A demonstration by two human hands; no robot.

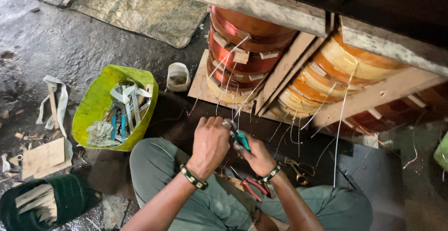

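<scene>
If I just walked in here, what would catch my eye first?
Most likely the big copper wire coils wrapped in pale tape strips, braced in a wooden frame at the top, with thin wire ends hanging down. Just below them, the left hand and the right hand meet over teal-handled pliers. To the left, a bright lime-green plastic basin sits on the dark floor, full of pale strips.

The left hand (pixel 211 143) covers whatever its fingers pinch, and only the teal handles of the pliers (pixel 241 139) show at three o'clock of it. At twelve o'clock, a wooden beam (pixel 261 4) hides the copper coils' (pixel 242 49) tops. At seven o'clock, the frame cuts the dark green tub (pixel 70 198).
</scene>
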